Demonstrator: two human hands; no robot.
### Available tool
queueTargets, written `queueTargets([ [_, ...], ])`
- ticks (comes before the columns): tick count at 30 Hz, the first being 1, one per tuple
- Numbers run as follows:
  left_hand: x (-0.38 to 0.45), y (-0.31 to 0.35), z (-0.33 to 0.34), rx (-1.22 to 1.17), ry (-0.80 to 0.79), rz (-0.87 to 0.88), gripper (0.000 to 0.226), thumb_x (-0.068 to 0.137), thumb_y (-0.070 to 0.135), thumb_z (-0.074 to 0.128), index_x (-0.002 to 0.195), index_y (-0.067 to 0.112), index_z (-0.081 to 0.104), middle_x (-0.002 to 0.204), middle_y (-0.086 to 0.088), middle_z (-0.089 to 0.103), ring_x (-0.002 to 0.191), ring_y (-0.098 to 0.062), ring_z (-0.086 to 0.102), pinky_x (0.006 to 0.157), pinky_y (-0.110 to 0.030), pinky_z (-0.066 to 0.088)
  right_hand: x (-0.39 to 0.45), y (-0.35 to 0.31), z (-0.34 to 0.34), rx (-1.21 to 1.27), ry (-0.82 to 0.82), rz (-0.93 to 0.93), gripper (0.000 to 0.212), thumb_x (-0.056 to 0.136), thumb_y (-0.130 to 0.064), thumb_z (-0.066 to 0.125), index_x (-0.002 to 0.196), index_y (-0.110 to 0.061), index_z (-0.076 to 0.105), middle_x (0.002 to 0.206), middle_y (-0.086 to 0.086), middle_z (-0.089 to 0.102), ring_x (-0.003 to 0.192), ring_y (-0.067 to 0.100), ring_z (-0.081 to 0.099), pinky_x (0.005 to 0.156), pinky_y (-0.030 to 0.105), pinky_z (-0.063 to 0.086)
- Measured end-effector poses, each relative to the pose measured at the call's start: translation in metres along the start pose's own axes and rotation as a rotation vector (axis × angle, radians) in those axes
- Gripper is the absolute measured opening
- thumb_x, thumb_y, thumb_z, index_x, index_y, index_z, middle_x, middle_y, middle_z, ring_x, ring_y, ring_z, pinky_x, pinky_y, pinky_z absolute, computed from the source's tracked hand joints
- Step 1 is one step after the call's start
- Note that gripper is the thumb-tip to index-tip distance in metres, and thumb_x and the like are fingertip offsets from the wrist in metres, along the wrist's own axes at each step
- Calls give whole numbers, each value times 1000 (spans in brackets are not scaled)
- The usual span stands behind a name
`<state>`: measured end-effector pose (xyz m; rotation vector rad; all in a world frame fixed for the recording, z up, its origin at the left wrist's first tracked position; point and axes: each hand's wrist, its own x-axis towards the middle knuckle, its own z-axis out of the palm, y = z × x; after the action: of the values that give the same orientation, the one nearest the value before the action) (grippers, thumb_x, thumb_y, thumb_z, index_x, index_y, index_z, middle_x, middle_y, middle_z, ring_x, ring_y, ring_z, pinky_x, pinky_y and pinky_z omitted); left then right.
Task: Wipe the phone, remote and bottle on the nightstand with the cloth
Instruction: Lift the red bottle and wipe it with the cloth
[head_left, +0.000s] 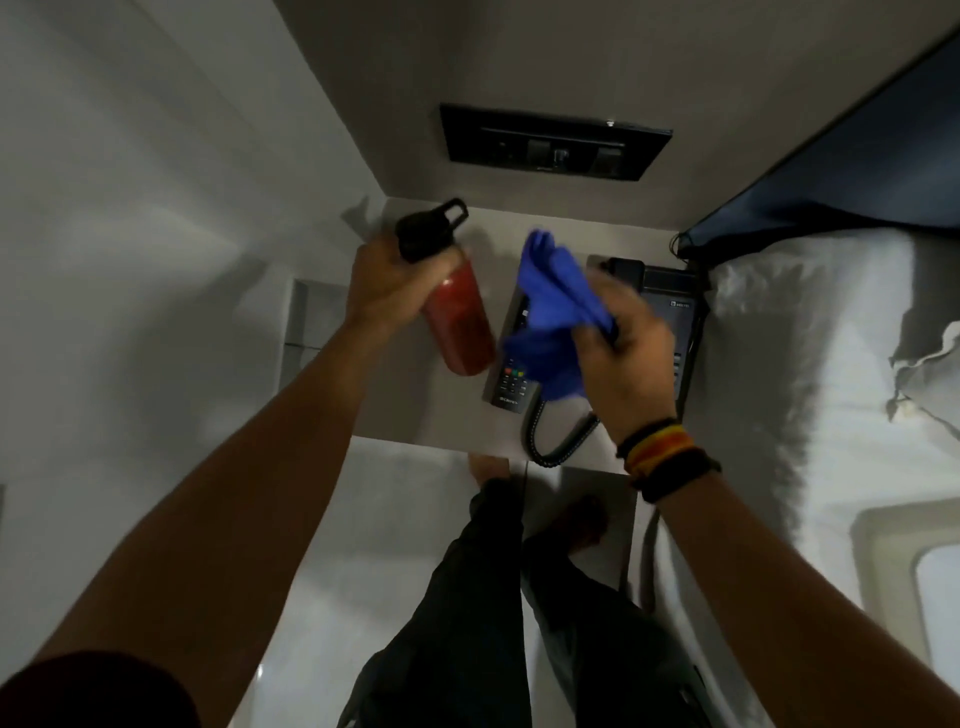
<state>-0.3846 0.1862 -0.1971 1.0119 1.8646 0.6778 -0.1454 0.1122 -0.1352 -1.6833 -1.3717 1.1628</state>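
My left hand (387, 283) grips a red bottle (460, 325) with a black cap near its top and holds it tilted above the nightstand (415, 405). My right hand (626, 348) holds a bunched blue cloth (553, 312) just right of the bottle, a small gap between them. A black remote (511, 382) with coloured buttons lies on the nightstand, partly under the cloth. The black desk phone (670, 301) sits at the right, mostly hidden by my right hand; its coiled cord (553, 441) hangs over the front edge.
A black switch panel (553, 143) is on the wall behind the nightstand. A bed with white pillows (810, 338) and a dark headboard (857, 171) borders the right side. My legs and bare feet (488, 467) stand on the pale floor below.
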Motion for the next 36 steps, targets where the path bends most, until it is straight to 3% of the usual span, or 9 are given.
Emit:
queueTargets([
  [4, 11, 33, -6, -82, -72, -5, 14, 83, 51, 74, 80, 39, 80, 81, 15, 78, 78, -3, 74, 72, -23, 56, 37, -34, 26, -13, 0, -232, 62, 81, 8, 45, 134, -18, 63, 149, 10, 53, 137, 22, 49, 114, 42, 42],
  [7, 18, 52, -17, -196, -73, -86, 27, 96, 35, 71, 90, 9, 75, 79, 3, 71, 82, -17, 69, 76, -30, 51, 38, -36, 55, -215, -181, -426, 55, 90, 1, 49, 140, -19, 58, 160, 14, 37, 148, 32, 34, 116, 58, 33],
  [14, 2, 52, -41, -105, -12, -326, 67, 57, 65, 81, 107, 20, 75, 99, -3, 80, 86, -21, 79, 61, -46, 68, -21, 42, 51, -627, -487, -701, 61, 87, -8, 56, 145, -25, 50, 167, 4, 24, 156, 33, 7, 123, 59, 14],
  [20, 0, 49, -42, -18, 106, -249, 51, 56, 69, 76, 84, 27, 77, 78, 6, 80, 73, -11, 78, 60, -36, 68, -64, 50, 21, -445, -367, -148, 47, 85, 5, 59, 130, -8, 66, 158, 0, 35, 148, 29, 29, 113, 56, 40],
  [24, -5, 57, -30, 135, 119, -159, 47, 63, 73, 69, 71, 27, 70, 67, 10, 69, 65, -2, 63, 60, -24, 46, -31, -8, 37, -231, -109, -317, 47, 88, -12, 45, 132, -12, 62, 157, 10, 40, 149, 34, 31, 119, 51, 34],
  [27, -5, 58, -23, 176, 136, -142, 49, 64, 74, 64, 65, 25, 67, 65, 11, 66, 66, -4, 61, 65, -29, 47, -6, -33, 68, -372, -213, -405, 53, 88, -5, 59, 139, -21, 57, 164, 7, 31, 153, 34, 20, 122, 41, 18],
  [32, -3, 43, -47, 199, 185, -167, 50, 62, 75, 67, 73, 26, 68, 71, 11, 69, 69, -6, 65, 62, -25, 49, -31, 31, 82, -784, -590, -571, 54, 93, 0, 52, 145, -18, 52, 168, -1, 20, 155, 34, 9, 119, 48, 27],
  [34, -6, 36, -54, 180, 197, -145, 44, 65, 72, 70, 73, 29, 69, 69, 11, 71, 64, -3, 68, 58, -23, 49, -51, 61, 71, -841, -793, -377, 49, 95, -5, 54, 142, -19, 54, 168, -3, 18, 156, 29, 6, 125, 48, 21],
  [36, -9, 29, -54, 148, 228, -99, 40, 68, 70, 72, 70, 29, 70, 64, 12, 71, 61, 0, 70, 58, -23, 51, -69, 78, 58, -680, -689, -72, 46, 92, -4, 60, 136, -17, 60, 163, -3, 32, 151, 24, 26, 118, 38, 37],
])
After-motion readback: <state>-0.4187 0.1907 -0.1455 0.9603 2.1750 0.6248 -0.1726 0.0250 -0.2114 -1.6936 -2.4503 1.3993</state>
